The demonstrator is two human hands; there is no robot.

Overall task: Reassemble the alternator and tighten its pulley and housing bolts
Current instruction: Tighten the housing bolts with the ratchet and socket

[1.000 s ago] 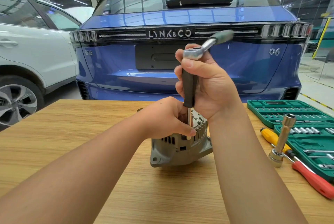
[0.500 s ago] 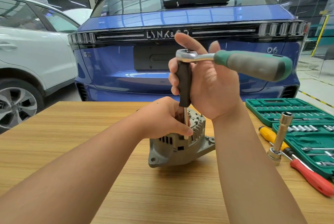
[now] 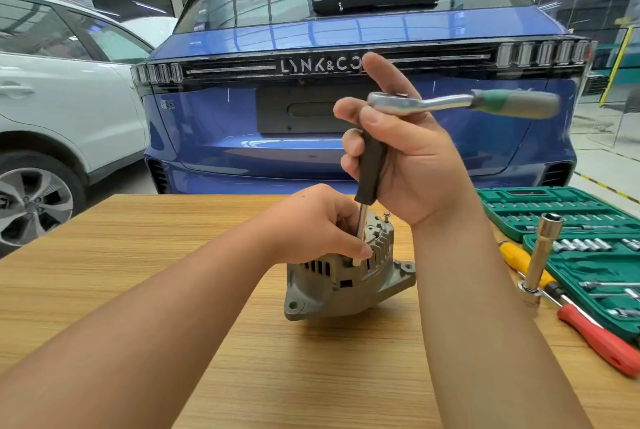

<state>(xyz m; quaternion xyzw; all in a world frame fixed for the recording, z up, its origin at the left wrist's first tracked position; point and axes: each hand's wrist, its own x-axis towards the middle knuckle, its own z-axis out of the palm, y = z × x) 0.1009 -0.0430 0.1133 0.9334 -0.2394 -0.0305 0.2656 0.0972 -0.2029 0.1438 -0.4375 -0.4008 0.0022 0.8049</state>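
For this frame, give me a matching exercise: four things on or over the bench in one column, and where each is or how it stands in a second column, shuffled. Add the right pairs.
Things
1. ratchet
2. alternator
3. long socket
4. red-handled screwdriver

Places or states
A. stands tilted on the wooden table, free of both hands
B. lies flat beside the green tool case
C. raised above the table, at the right hand
D. rests on the table under the left hand

Pairs: 1-C, 2-D, 3-A, 4-B
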